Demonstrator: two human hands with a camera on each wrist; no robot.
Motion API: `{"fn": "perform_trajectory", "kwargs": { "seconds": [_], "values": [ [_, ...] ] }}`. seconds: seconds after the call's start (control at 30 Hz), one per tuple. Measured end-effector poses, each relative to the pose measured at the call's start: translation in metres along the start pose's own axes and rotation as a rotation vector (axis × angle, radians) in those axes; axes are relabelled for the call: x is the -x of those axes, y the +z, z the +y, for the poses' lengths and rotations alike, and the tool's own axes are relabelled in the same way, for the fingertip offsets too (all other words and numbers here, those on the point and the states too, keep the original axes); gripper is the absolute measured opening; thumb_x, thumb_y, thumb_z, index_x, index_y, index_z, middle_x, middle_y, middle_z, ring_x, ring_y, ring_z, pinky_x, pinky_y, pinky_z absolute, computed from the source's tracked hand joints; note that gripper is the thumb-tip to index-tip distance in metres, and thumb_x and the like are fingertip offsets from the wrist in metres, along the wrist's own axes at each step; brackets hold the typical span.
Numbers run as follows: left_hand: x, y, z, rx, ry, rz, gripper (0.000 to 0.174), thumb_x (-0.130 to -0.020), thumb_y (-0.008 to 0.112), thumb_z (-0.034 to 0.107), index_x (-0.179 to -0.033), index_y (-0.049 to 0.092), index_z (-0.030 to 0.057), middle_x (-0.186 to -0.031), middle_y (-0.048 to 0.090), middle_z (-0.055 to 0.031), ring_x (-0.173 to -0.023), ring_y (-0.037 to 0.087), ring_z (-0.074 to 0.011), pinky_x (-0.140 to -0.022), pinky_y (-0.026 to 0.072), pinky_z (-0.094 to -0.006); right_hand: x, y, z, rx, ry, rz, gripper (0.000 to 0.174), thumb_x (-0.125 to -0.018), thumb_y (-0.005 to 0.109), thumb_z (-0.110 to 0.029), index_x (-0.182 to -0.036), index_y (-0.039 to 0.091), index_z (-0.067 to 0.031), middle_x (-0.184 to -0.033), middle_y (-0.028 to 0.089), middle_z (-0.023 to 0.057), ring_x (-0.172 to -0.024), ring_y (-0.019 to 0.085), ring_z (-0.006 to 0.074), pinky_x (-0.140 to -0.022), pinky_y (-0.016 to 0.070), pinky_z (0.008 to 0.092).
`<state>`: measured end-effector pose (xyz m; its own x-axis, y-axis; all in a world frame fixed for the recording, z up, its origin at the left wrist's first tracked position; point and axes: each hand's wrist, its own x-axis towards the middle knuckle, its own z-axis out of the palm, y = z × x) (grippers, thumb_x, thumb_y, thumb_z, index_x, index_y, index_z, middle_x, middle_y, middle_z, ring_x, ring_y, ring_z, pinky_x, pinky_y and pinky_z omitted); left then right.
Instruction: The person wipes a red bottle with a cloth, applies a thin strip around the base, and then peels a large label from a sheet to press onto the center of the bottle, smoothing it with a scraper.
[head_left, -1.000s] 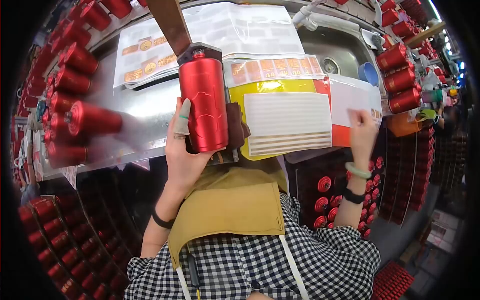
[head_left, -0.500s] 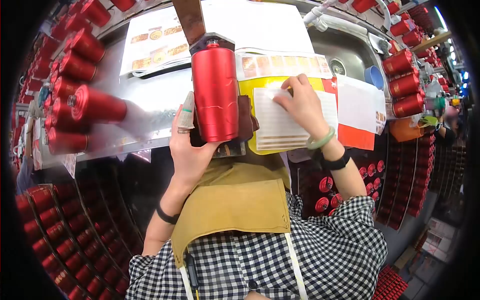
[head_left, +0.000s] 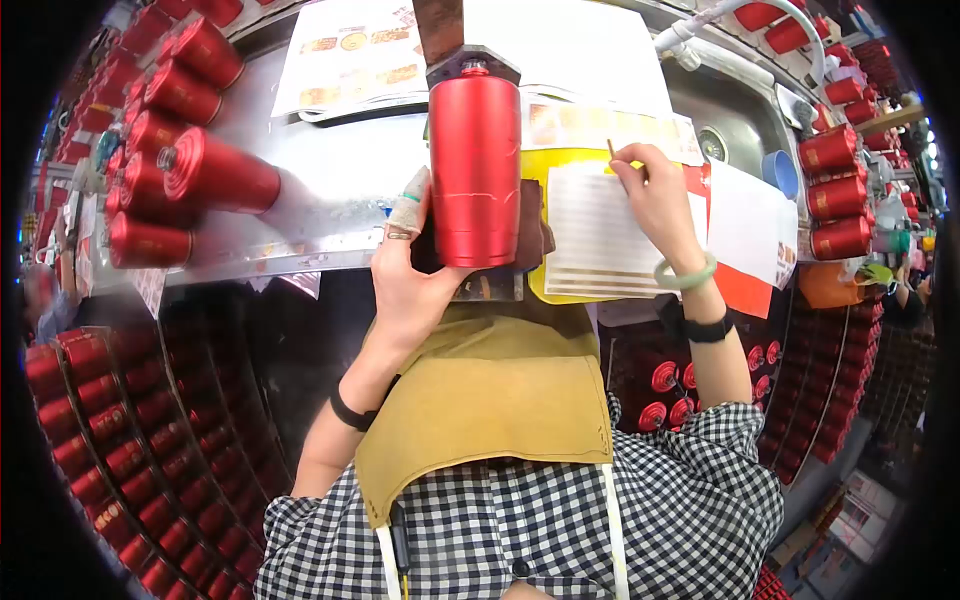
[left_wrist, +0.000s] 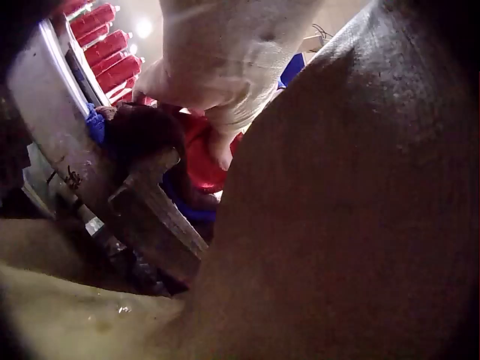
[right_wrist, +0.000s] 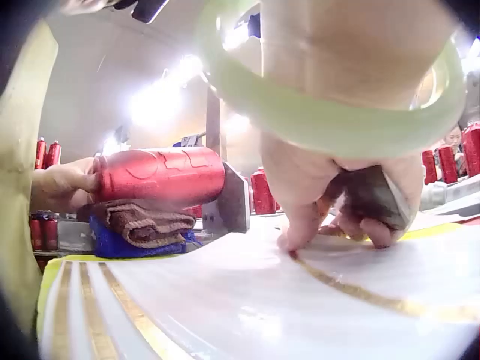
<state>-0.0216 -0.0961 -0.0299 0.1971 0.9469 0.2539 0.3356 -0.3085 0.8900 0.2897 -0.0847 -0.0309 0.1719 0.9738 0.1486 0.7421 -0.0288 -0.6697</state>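
A red metal bottle (head_left: 476,170) lies on its side on a folded brown cloth (right_wrist: 146,223), its neck against a dark angled plate (right_wrist: 235,196). My left hand (head_left: 412,290) holds it at the base, thumb and fingers on either side; one finger wears a pale cover. In the left wrist view the hand hides most of the red bottle (left_wrist: 201,154). My right hand (head_left: 660,205) is over a white sheet (head_left: 590,235) with gold-brown strips, pinching a thin gold strip (right_wrist: 352,291) that curves up from the sheet in the right wrist view.
Several red bottles (head_left: 225,170) stand at the left, others (head_left: 832,195) at the right. A sink (head_left: 735,115) with a blue cup (head_left: 779,174) is at the back right. Printed sheets (head_left: 350,60) lie behind, and a yellow folder (head_left: 535,215) lies under the striped sheet.
My right hand has come in from the right edge to the striped sheet, and a strip now shows at its fingertips. My left hand has stayed on the bottle while the head view shifted.
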Motion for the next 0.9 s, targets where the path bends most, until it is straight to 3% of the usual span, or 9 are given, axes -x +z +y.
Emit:
{"fn": "perform_trajectory", "kwargs": {
  "seconds": [0.17, 0.27, 0.3, 0.37, 0.5, 0.6, 0.67, 0.73, 0.9],
  "values": [
    [0.001, 0.002, -0.010, -0.105, 0.182, 0.057, 0.082, -0.076, 0.086, 0.008, -0.148, 0.048, -0.0040, -0.137, 0.064, -0.0198, -0.120, 0.066, -0.0305, -0.117, 0.0401, -0.0429, 0.026, -0.013, -0.051, -0.160, 0.129, -0.035, 0.011, -0.098, 0.063, -0.008, -0.099, 0.063, 0.0032, -0.080, 0.066, 0.0128, -0.067, 0.059, 0.0232, -0.066, 0.0483, 0.0331],
    [0.000, 0.005, 0.002, 0.051, -0.015, 0.005, 0.086, -0.077, 0.084, 0.007, -0.152, 0.042, -0.0039, -0.141, 0.061, -0.0214, -0.124, 0.065, -0.0339, -0.120, 0.0352, -0.0454, 0.040, -0.014, -0.081, -0.144, 0.034, -0.104, 0.011, -0.096, 0.067, -0.009, -0.099, 0.066, 0.0020, -0.084, 0.068, 0.0120, -0.069, 0.059, 0.0209, -0.066, 0.0481, 0.0327],
    [0.000, 0.004, 0.000, 0.048, -0.019, 0.005, 0.086, -0.077, 0.084, 0.007, -0.152, 0.042, -0.0039, -0.141, 0.061, -0.0214, -0.124, 0.065, -0.0339, -0.120, 0.0352, -0.0454, 0.044, -0.015, -0.091, -0.147, 0.016, -0.120, 0.011, -0.095, 0.068, -0.009, -0.099, 0.068, 0.0011, -0.086, 0.068, 0.0121, -0.072, 0.062, 0.0214, -0.068, 0.0492, 0.0333],
    [-0.001, 0.002, -0.008, -0.050, 0.043, -0.066, 0.090, -0.078, 0.083, 0.008, -0.154, 0.037, -0.0037, -0.144, 0.058, -0.0224, -0.127, 0.062, -0.0352, -0.120, 0.0354, -0.0459, 0.051, -0.003, -0.098, -0.275, -0.040, -0.097, 0.007, -0.095, 0.070, -0.007, -0.096, 0.069, -0.0001, -0.077, 0.062, 0.0007, -0.067, 0.048, 0.0080, -0.061, 0.0397, 0.0251],
    [0.001, 0.002, -0.010, -0.071, 0.003, -0.091, 0.090, -0.078, 0.082, 0.009, -0.154, 0.036, -0.0042, -0.150, 0.052, -0.0228, -0.133, 0.057, -0.0355, -0.123, 0.0285, -0.0490, 0.063, 0.010, -0.126, -0.414, -0.053, -0.257, 0.010, -0.093, 0.073, -0.010, -0.094, 0.070, -0.0004, -0.078, 0.064, 0.0010, -0.067, 0.051, 0.0080, -0.061, 0.0404, 0.0253],
    [0.002, 0.001, -0.001, -0.012, -0.056, -0.138, 0.090, -0.080, 0.081, 0.010, -0.156, 0.034, -0.0042, -0.154, 0.047, -0.0225, -0.138, 0.052, -0.0346, -0.124, 0.0239, -0.0508, 0.063, 0.021, -0.133, -0.392, -0.038, -0.291, 0.011, -0.092, 0.074, -0.011, -0.092, 0.070, 0.0000, -0.078, 0.065, 0.0029, -0.066, 0.051, 0.0092, -0.060, 0.0411, 0.0266],
    [0.005, -0.003, 0.002, 0.031, -0.037, -0.152, 0.091, -0.080, 0.080, 0.010, -0.157, 0.032, -0.0039, -0.155, 0.045, -0.0218, -0.140, 0.049, -0.0340, -0.124, 0.0230, -0.0512, 0.061, 0.024, -0.134, -0.359, 0.025, -0.316, 0.018, -0.093, 0.072, -0.017, -0.090, 0.069, 0.0005, -0.086, 0.069, 0.0162, -0.078, 0.067, 0.0341, -0.070, 0.0517, 0.0400],
    [0.008, -0.009, 0.006, 0.200, -0.047, -0.215, 0.091, -0.085, 0.075, 0.008, -0.160, 0.025, -0.0029, -0.160, 0.038, -0.0197, -0.148, 0.038, -0.0306, -0.124, 0.0241, -0.0472, 0.063, 0.027, -0.135, -0.350, 0.019, -0.294, 0.017, -0.093, 0.072, -0.016, -0.090, 0.068, 0.0004, -0.085, 0.068, 0.0162, -0.078, 0.067, 0.0345, -0.070, 0.0513, 0.0406],
    [0.009, -0.011, 0.010, 0.431, -0.103, -0.223, 0.081, -0.095, 0.063, 0.005, -0.162, 0.017, -0.0042, -0.163, 0.031, -0.0187, -0.151, 0.032, -0.0263, -0.123, 0.0264, -0.0386, 0.065, 0.030, -0.136, -0.327, -0.002, -0.248, 0.017, -0.092, 0.072, -0.016, -0.089, 0.067, -0.0001, -0.085, 0.067, 0.0161, -0.078, 0.066, 0.0353, -0.070, 0.0509, 0.0415]
  ]
}}
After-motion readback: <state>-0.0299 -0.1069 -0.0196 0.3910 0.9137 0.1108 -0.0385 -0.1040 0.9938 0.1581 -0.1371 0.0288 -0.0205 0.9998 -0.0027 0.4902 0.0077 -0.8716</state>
